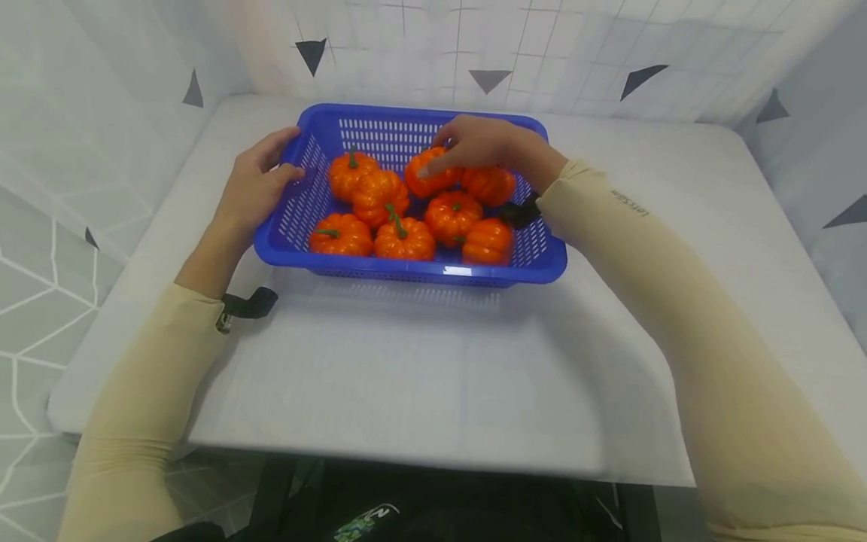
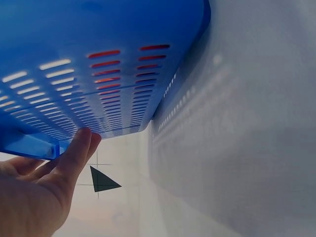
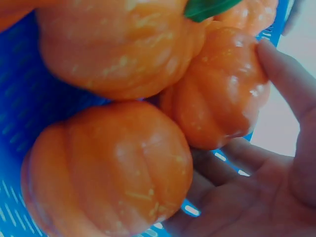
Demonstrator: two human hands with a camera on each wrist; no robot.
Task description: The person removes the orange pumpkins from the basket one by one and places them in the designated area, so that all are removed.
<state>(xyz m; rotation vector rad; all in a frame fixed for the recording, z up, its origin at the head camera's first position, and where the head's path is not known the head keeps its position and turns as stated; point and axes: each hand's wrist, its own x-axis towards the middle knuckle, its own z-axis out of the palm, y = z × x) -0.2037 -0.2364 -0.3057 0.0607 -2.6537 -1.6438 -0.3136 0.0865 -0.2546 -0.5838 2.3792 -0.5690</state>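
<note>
A blue slotted plastic basket [image 1: 379, 265] holds several shiny orange toy pumpkins, some with green stems. My left hand [image 1: 254, 184] holds the basket's left rim, with its fingers [image 2: 79, 148] against the slotted outer wall in the left wrist view. Inside the basket at the back, my right hand [image 1: 481, 141] grips a pumpkin [image 1: 421, 183] between thumb and fingers. The right wrist view shows this pumpkin [image 3: 217, 94] between the thumb and the fingers below it. Another pumpkin [image 1: 489, 188] lies partly hidden under the right hand, and one more [image 1: 454, 218] sits in front.
The basket stands on a white-covered table [image 1: 406, 361], towards its back edge. Behind it rises a pale wall cloth [image 1: 433, 45] with grid lines and dark triangles. Black wrist devices sit on the left wrist [image 1: 250, 304] and right wrist [image 1: 520, 214].
</note>
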